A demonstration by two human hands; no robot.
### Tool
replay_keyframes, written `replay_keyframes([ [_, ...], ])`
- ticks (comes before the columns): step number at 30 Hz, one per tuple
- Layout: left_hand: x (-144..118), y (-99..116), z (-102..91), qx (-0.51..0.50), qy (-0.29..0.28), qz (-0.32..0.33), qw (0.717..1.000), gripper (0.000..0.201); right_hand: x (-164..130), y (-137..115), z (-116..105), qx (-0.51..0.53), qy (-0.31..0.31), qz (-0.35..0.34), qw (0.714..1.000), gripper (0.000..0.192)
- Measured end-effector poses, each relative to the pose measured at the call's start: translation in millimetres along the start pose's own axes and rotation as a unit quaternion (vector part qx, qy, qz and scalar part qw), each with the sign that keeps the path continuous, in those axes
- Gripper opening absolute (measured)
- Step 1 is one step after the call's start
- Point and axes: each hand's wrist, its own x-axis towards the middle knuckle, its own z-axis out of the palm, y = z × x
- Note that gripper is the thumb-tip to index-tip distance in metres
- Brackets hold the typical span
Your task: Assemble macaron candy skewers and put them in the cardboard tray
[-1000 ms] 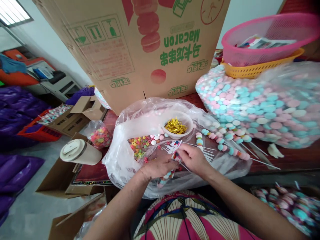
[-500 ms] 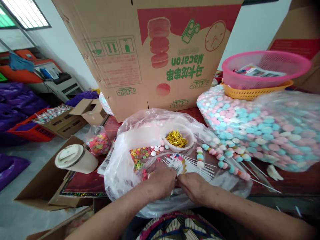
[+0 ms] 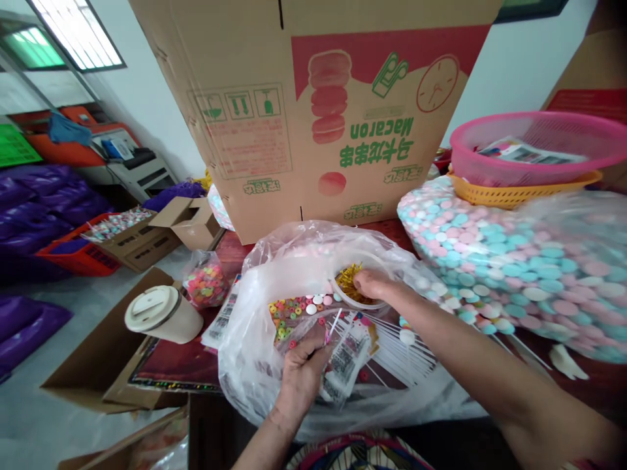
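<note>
Both hands busy: left hand point(image 3: 301, 369) pinches a packaged stick point(image 3: 343, 352), right hand point(image 3: 375, 284) fingers curl into the gold-tie bowl point(image 3: 343, 295)

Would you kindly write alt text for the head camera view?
A person's right hand reaches into a white bowl of gold twist ties, while the left hand holds a packet with a stick. Loose sweets lie on a plastic bag.

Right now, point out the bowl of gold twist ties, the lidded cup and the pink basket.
bowl of gold twist ties point(image 3: 343, 295), head view, on its white near-left rim.
lidded cup point(image 3: 153, 307), head view, on the middle of its lid.
pink basket point(image 3: 533, 171), head view, on its front mesh wall.
</note>
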Motion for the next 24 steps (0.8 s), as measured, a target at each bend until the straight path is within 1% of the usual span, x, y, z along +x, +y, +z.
replay_keyframes([
  [3,-3,9,-3.4,-0.026,-0.001,-0.058,0.998,0.022,5,11,-3,-0.064,-0.052,0.019,0.996,0.028],
  [5,-3,14,-2.7,-0.027,-0.005,-0.091,0.996,0.023,2,17,-8,-0.088,-0.058,0.024,0.994,0.027],
  [7,-1,16,1.8,-0.022,-0.02,-0.11,0.993,0.025,-1,17,-11,-0.106,-0.058,0.035,0.992,0.026],
  [9,0,17,7.4,-0.026,-0.041,-0.114,0.992,0.026,1,13,-7,-0.122,-0.062,0.056,0.989,0.027],
  [11,-1,16,10.4,-0.034,-0.053,-0.117,0.991,0.026,6,7,0,-0.131,-0.07,0.083,0.985,0.029],
  [14,-3,14,6.0,-0.046,-0.045,-0.129,0.99,0.026,15,3,10,-0.127,-0.077,0.113,0.983,0.032],
  [16,-3,11,-0.2,-0.061,-0.036,-0.14,0.988,0.026,17,5,9,-0.114,-0.072,0.113,0.984,0.031],
  [19,2,8,-4.8,-0.078,-0.014,-0.139,0.987,0.026,11,11,1,-0.095,-0.065,0.108,0.987,0.03],
  [21,7,6,-2.0,-0.096,-0.009,-0.131,0.987,0.026,7,14,-2,-0.09,-0.062,0.118,0.987,0.029],
  [24,13,5,6.2,-0.124,-0.027,-0.131,0.983,0.026,6,15,-1,-0.093,-0.052,0.13,0.986,0.028],
])
